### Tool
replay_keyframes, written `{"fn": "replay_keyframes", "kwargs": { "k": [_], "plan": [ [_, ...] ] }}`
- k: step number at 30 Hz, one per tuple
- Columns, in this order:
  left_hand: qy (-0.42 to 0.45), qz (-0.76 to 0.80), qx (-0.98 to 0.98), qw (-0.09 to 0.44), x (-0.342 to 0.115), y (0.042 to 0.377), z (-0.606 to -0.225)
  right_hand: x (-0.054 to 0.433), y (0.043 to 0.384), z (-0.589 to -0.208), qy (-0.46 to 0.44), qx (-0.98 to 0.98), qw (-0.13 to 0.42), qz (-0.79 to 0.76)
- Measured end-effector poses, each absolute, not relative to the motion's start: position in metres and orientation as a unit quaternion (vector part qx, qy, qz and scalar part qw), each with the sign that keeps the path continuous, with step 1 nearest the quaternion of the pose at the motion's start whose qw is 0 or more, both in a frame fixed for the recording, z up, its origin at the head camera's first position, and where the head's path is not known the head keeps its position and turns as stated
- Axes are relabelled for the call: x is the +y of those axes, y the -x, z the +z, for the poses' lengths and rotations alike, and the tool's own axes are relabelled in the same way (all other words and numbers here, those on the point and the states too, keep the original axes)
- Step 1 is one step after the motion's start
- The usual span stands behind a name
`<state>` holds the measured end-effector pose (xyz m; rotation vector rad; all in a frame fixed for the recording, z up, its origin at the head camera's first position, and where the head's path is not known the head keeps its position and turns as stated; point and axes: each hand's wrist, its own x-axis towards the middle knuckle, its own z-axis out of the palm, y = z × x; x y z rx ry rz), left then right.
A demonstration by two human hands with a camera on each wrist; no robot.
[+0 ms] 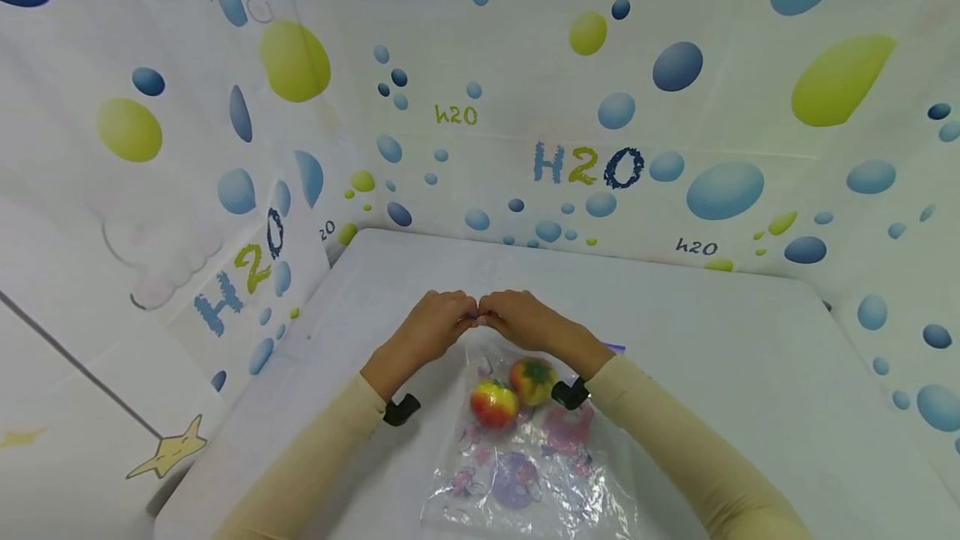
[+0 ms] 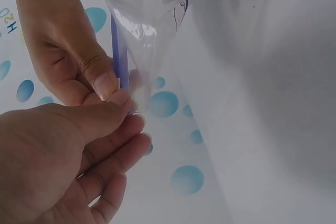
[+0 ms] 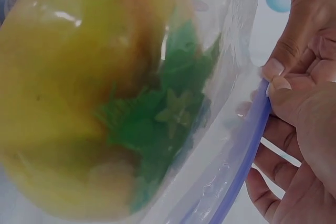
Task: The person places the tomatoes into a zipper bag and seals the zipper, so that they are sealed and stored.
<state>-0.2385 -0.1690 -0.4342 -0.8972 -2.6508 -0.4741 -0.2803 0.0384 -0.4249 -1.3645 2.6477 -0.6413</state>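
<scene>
A clear plastic zip bag (image 1: 555, 498) with pink and purple prints lies on the white table. Inside it are two round yellow-red toy fruits, one nearer the left (image 1: 494, 404), the other, with green leaves on top (image 1: 533, 381), behind it to the right. Beyond the fruits, my left hand (image 1: 431, 326) and right hand (image 1: 525, 322) meet fingertip to fingertip. Both pinch the end of the bag's purple zip strip (image 3: 239, 174) between thumb and fingers. In the left wrist view a small white piece (image 2: 119, 83) shows on the strip, right at the thumb tips.
The white table (image 1: 742, 357) spreads to both sides of the bag. Behind and to the left hang white sheets (image 1: 517, 115) printed with blue and green drops and lettering. Dark straps (image 1: 402, 410) show at the wrists.
</scene>
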Motion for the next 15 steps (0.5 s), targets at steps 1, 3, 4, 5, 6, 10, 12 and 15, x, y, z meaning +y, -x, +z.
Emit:
{"fn": "replay_keyframes", "kwargs": {
  "k": [1,3,4,5,6,10,12,15],
  "plan": [
    [0.314,-0.163,-0.923,0.15,-0.169,0.239,-0.433,0.039,0.28,-0.424,0.445,0.869,0.049,-0.21],
    [0.318,-0.159,-0.923,0.149,-0.169,0.238,-0.431,0.039,0.28,-0.423,0.441,0.871,0.051,-0.21],
    [0.318,-0.158,-0.923,0.148,-0.169,0.239,-0.43,0.04,0.28,-0.423,0.44,0.872,0.052,-0.209],
    [0.318,-0.156,-0.924,0.146,-0.168,0.238,-0.429,0.04,0.28,-0.422,0.441,0.872,0.052,-0.208],
    [0.317,-0.154,-0.925,0.144,-0.168,0.238,-0.428,0.04,0.279,-0.422,0.441,0.872,0.052,-0.208],
    [0.314,-0.154,-0.928,0.13,-0.167,0.238,-0.425,0.043,0.277,-0.421,0.447,0.87,0.048,-0.204],
    [0.312,-0.151,-0.93,0.123,-0.167,0.238,-0.424,0.044,0.277,-0.421,0.452,0.867,0.045,-0.203],
    [0.312,-0.143,-0.932,0.116,-0.168,0.236,-0.423,0.046,0.276,-0.423,0.46,0.864,0.039,-0.201]
  ]
}}
